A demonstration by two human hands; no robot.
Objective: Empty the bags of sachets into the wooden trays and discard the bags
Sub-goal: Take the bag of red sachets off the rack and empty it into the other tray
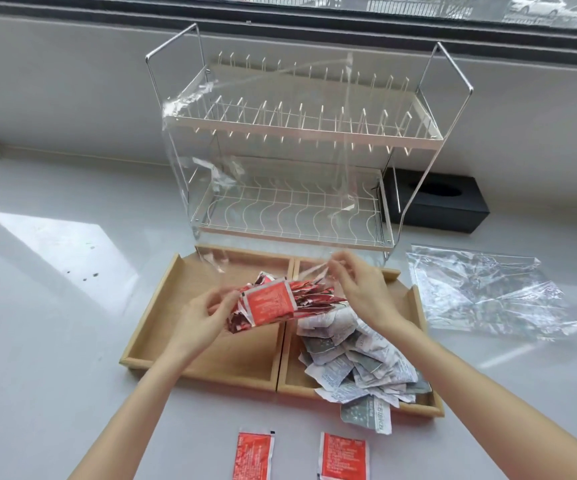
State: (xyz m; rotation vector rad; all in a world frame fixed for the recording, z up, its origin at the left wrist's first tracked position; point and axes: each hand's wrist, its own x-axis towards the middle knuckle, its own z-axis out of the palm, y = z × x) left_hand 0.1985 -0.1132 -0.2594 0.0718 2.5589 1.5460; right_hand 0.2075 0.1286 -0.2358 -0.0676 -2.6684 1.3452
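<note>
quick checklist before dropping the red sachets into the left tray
1. Left hand grips the red sachets: ok.
2. Right hand pinches the clear bag: ok.
3. Sachets over the left tray: ok.
4. Left tray has room: ok.
5. Bag fully off the sachets: cannot tell.
6. All red sachets gathered: not ok, two loose sachets lie on the table.

sachets [269, 301] printed, text too blurred
</note>
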